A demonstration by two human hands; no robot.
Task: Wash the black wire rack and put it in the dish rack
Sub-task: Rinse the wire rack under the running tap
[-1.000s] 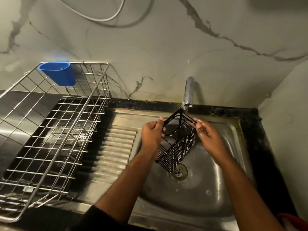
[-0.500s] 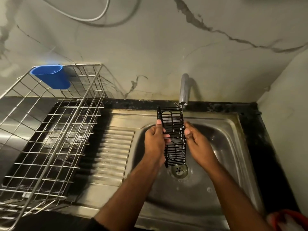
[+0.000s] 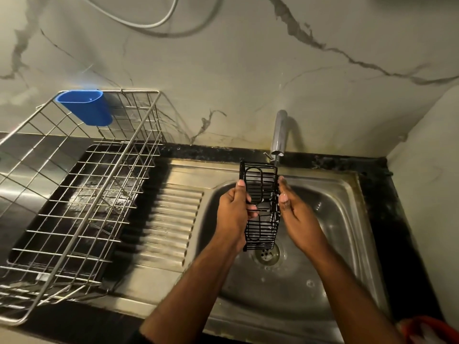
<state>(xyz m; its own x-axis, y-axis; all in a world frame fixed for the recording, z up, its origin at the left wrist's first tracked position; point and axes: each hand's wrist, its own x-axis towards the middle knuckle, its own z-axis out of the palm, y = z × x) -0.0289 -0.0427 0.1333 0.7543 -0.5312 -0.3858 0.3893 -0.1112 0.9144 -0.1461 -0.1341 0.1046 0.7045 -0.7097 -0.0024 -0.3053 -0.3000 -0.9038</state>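
Observation:
The black wire rack [image 3: 260,184] stands upright over the sink bowl [image 3: 335,219], right under the tap [image 3: 279,135]. My left hand [image 3: 233,209] grips its left edge, thumb up along the wire and fingers curled into the middle. My right hand [image 3: 295,212] lies against the rack's right side with fingers straight. Water wets that side of the rack. The steel dish rack [image 3: 74,184] sits on the counter at the left, apart from both hands.
A blue plastic cup holder [image 3: 85,106] hangs on the dish rack's back rim. The ribbed drainboard [image 3: 169,219] lies between dish rack and bowl. The drain [image 3: 267,254] is below the black rack. Marble wall behind; something red [image 3: 432,331] at the bottom right corner.
The black wire rack turned from a tilt to upright under the tap. My right hand slid along its right side. The view shifted slightly.

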